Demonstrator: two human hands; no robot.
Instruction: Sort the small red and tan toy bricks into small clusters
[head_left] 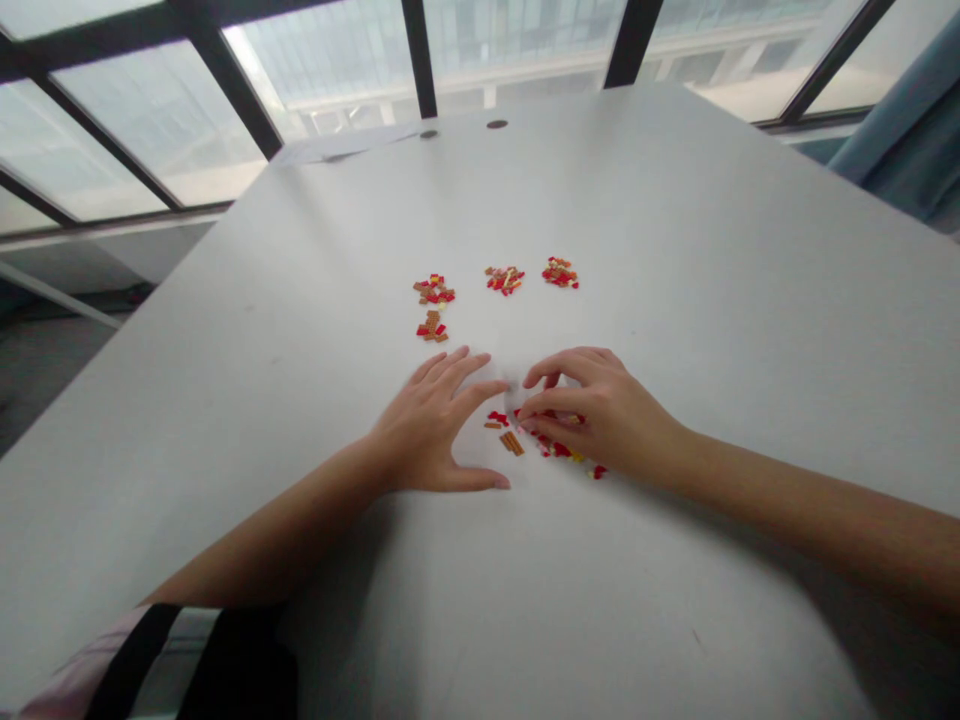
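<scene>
Small bricks [512, 443] are partly covered by curled right fingers [559, 403], any pinch unclear, and flanked by spread left fingers [478, 393].

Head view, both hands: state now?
Left hand: open, spread, nothing visible in it.
Right hand: curled over loose pieces; can't tell if it's holding one.

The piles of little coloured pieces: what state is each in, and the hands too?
Near pieces: loose, spread out, partly hidden by right hand.
Back left pile: loosely clustered.
Back middle pile: loosely clustered.
Back right pile: clustered.
Pile just nearer than back left: clustered.
Left hand: open, fingers spread.
Right hand: fingers bent; grip unclear.
</scene>
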